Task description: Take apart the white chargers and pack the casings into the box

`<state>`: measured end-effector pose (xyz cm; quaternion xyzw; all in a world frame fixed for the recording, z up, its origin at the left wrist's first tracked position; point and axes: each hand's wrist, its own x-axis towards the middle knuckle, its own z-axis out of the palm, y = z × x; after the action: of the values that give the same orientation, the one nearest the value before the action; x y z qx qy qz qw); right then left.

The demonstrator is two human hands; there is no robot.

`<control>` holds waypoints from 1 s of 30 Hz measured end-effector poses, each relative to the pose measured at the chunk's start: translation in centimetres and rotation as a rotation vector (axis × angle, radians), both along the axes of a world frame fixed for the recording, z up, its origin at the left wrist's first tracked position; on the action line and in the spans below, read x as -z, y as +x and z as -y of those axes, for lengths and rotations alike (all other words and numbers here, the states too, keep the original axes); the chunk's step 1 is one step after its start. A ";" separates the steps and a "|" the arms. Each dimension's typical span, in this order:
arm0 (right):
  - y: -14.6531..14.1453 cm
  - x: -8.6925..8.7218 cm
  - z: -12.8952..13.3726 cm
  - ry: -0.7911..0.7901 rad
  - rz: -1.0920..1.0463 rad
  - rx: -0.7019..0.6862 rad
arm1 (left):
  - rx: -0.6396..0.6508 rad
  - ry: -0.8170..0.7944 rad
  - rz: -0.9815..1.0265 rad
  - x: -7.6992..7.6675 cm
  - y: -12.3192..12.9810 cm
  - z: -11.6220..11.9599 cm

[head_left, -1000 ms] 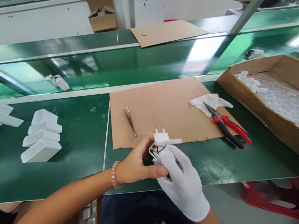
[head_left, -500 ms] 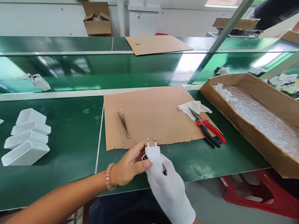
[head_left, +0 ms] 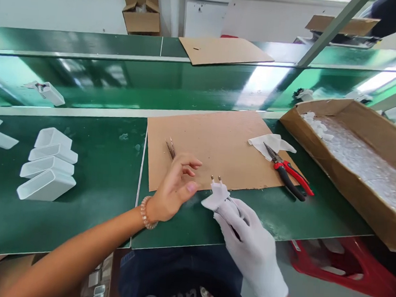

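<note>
Two hands over the green surface (head_left: pixel 75 221): bare left hand (head_left: pixel 173 187) with grip open, fingers spread, holding nothing, just beside the white two-pin plug (head_left: pixel 216 195), held pins up, apparently firmly, in the closed grip of the gloved right hand (head_left: pixel 252 249).

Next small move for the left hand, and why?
Probably pick up the tweezers with the left hand: it is open and apart from the white plug, which the gloved right hand holds, and the tweezers lie just beyond it on the cardboard.
</note>
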<state>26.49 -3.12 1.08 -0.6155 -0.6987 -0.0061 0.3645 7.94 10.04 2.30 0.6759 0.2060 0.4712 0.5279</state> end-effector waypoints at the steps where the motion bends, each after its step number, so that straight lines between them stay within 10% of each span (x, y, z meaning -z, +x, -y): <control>1: 0.0 0.1 -0.6 0.011 0.031 -0.014 | 0.054 0.037 -0.083 -0.1 0.0 0.1; 7: 1.2 0.4 -2.0 -0.102 -0.155 -0.180 | 0.361 0.141 -0.372 0.1 0.2 0.3; 12: 1.3 1.6 -1.4 -0.232 -0.473 -0.005 | 0.387 0.188 -0.442 0.0 0.8 0.3; 30: 1.7 -0.4 -2.2 -0.071 -0.174 -0.253 | 0.366 0.242 -0.491 -0.1 0.9 0.1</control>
<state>28.23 -0.91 1.52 -0.5335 -0.7361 0.1180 0.3995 8.85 9.97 2.43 0.8528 0.1447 0.2127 0.4545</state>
